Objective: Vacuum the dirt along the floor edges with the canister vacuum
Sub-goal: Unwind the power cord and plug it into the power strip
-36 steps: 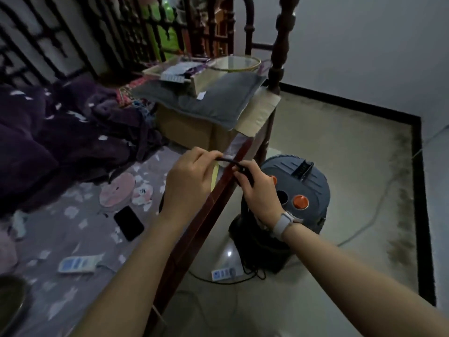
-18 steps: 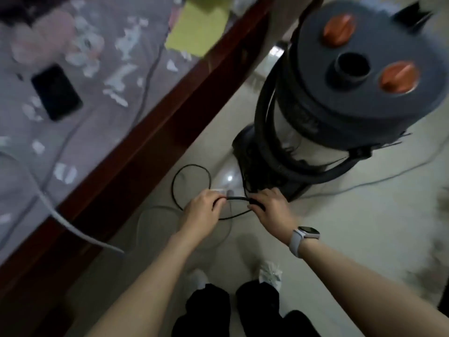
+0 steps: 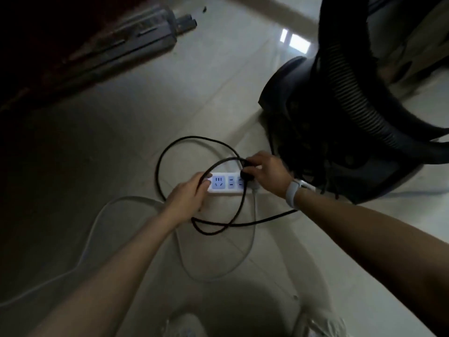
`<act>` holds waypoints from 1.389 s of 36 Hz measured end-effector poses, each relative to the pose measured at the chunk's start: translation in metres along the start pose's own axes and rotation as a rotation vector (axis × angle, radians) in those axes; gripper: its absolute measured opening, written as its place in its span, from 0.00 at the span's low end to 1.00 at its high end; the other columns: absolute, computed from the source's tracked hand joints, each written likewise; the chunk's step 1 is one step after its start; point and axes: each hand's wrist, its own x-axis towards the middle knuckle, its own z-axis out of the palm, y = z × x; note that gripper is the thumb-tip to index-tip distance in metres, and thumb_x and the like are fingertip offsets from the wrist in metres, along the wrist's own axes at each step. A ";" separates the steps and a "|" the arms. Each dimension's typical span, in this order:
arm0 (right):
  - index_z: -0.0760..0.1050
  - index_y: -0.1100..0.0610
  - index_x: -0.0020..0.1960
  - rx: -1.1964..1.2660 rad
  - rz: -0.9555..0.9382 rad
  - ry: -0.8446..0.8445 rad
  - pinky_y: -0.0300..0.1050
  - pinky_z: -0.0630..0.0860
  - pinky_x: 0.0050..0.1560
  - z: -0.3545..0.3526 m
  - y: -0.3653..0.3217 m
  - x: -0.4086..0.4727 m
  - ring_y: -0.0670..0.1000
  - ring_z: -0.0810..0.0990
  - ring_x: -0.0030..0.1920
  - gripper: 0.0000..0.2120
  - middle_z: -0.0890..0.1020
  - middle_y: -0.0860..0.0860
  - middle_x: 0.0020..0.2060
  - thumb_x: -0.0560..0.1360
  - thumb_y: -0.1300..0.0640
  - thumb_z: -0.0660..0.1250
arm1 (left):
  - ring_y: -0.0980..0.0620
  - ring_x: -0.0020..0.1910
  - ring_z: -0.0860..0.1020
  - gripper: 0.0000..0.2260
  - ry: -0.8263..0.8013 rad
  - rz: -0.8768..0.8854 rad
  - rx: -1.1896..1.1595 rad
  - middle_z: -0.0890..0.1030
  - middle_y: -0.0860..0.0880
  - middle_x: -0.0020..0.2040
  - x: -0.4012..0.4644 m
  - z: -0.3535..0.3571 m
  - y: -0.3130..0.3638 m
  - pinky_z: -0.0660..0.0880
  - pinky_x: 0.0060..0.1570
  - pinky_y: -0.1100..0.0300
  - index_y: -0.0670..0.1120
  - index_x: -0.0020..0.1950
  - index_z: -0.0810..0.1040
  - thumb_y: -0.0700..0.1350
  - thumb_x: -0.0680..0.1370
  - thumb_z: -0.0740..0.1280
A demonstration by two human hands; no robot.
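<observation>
A white power strip [image 3: 224,186] lies on the pale tiled floor. My right hand [image 3: 268,173] grips the black plug [image 3: 246,175] of the vacuum's cord at the strip's right end. My left hand [image 3: 188,200] rests at the strip's left end, fingers curled round the black cord [image 3: 161,156], which loops over the floor. The dark canister vacuum [image 3: 328,142] stands at the right, its ribbed black hose [image 3: 349,93] wrapped round it.
The strip's white cable [image 3: 240,254] curls across the floor toward me. A dark wooden bed frame [image 3: 60,57] fills the upper left, with a grey flat object [image 3: 141,35] under it. My shoes [image 3: 187,325] show at the bottom edge.
My view dropped from bed height down to the floor. Both hands brought the black cord down to the power strip, and the plug now sits at its right end.
</observation>
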 end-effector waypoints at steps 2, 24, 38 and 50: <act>0.82 0.68 0.50 0.129 0.062 0.052 0.39 0.69 0.50 0.009 0.004 0.009 0.56 0.78 0.47 0.08 0.81 0.65 0.47 0.74 0.64 0.70 | 0.40 0.44 0.81 0.13 0.078 -0.068 -0.078 0.82 0.39 0.49 0.005 0.005 -0.014 0.76 0.47 0.51 0.46 0.64 0.73 0.48 0.82 0.59; 0.80 0.68 0.53 0.355 0.213 0.259 0.40 0.75 0.50 0.000 0.008 0.037 0.52 0.79 0.47 0.09 0.82 0.59 0.45 0.76 0.64 0.68 | 0.47 0.34 0.77 0.16 0.248 -0.382 -0.185 0.76 0.44 0.34 0.042 -0.005 -0.041 0.70 0.36 0.61 0.44 0.43 0.79 0.52 0.82 0.58; 0.79 0.68 0.55 0.230 0.220 0.039 0.44 0.76 0.56 0.010 0.003 0.025 0.58 0.81 0.54 0.10 0.83 0.63 0.50 0.77 0.63 0.68 | 0.38 0.71 0.65 0.30 0.121 -0.399 0.375 0.67 0.37 0.71 0.020 -0.020 -0.067 0.67 0.63 0.46 0.47 0.79 0.43 0.43 0.81 0.56; 0.80 0.66 0.52 0.019 0.089 -0.036 0.45 0.73 0.53 0.016 0.004 0.012 0.58 0.80 0.51 0.08 0.82 0.61 0.48 0.76 0.62 0.68 | 0.39 0.61 0.74 0.22 0.322 0.149 0.237 0.76 0.38 0.62 0.017 0.004 -0.040 0.67 0.64 0.47 0.39 0.71 0.69 0.48 0.79 0.61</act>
